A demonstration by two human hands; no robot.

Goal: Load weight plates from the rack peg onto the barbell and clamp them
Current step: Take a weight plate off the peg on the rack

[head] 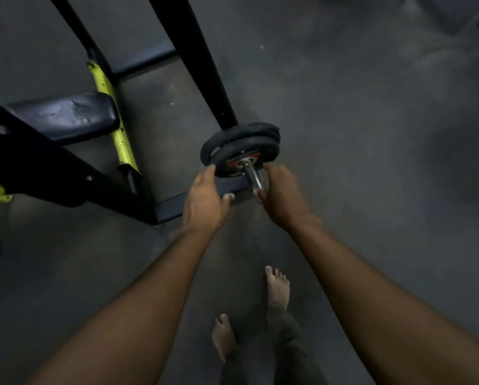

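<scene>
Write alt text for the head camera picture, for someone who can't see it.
Seen from above, a person's left hand and right hand grip the nearest of the black weight plates stacked on a chrome peg. A black and yellow rack stands to the left; bare feet show on the grey floor.

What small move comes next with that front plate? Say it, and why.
Probably slide the front plate straight off along the chrome peg toward the body. The left hand and right hand already hold its opposite edges, another plate sits behind it, and a stretch of bare peg remains ahead.
</scene>
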